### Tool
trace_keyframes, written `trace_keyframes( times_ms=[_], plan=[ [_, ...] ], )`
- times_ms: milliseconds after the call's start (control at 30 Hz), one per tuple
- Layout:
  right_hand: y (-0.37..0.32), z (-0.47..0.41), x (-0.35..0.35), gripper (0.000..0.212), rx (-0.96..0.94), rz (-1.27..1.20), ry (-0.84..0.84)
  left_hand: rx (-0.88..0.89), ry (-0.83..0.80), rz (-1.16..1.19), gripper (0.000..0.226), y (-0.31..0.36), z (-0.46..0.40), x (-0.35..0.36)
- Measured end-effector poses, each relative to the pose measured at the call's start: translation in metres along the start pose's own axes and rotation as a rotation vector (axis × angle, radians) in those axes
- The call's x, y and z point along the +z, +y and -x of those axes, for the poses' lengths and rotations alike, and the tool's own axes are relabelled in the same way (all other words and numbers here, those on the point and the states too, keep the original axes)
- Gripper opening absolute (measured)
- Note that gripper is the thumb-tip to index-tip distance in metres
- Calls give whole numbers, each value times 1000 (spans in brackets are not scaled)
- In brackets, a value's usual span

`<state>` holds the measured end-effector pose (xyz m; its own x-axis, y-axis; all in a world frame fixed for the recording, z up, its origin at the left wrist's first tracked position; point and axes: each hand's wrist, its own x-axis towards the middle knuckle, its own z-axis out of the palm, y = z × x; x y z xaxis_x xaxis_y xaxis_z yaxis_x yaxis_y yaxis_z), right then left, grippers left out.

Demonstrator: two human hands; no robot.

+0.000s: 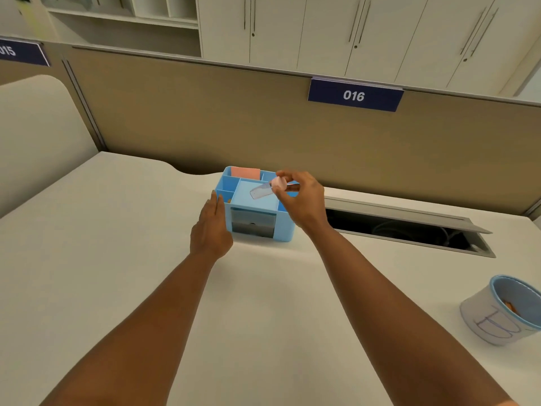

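Tube (268,188), perhaps glue; sign "016" (354,95)

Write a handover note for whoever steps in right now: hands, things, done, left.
Left hand: open, with straight fingers against the left wall of the blue organizer, steadying it on the desk.
Right hand: pinches a clear tube by its pink end, tilted above the organizer's large middle compartment.
Elsewhere: a pink pad stands in a back compartment. A cup with something orange inside sits at the far right of the desk.
Done: the tube has been brought over the organizer.
Left: probably lower it into the middle compartment and let go. It is not yet in.
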<state>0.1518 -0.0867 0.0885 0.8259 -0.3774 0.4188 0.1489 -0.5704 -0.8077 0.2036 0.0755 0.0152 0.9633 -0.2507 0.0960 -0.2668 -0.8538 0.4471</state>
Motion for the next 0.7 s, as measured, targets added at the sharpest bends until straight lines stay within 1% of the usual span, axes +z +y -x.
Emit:
trace_keyframes(
  times_ms=[100,267,400,533,700],
  plan=[
    [-3,-13,24,29,-3,2,-18,-1,12,10,85,-5,-5,11],
    [-5,-24,57,20,-56,9,-34,43,118,30,79,-12,-4,25],
    [-1,-30,76,21,-84,56,-79,81,174,69,73,-20,-5,31],
    [3,-32,90,22,-98,79,-147,92,206,98,72,-22,-6,37],
    [13,-29,106,26,-62,116,-217,98,240,159,69,-23,-7,43]
  ],
)
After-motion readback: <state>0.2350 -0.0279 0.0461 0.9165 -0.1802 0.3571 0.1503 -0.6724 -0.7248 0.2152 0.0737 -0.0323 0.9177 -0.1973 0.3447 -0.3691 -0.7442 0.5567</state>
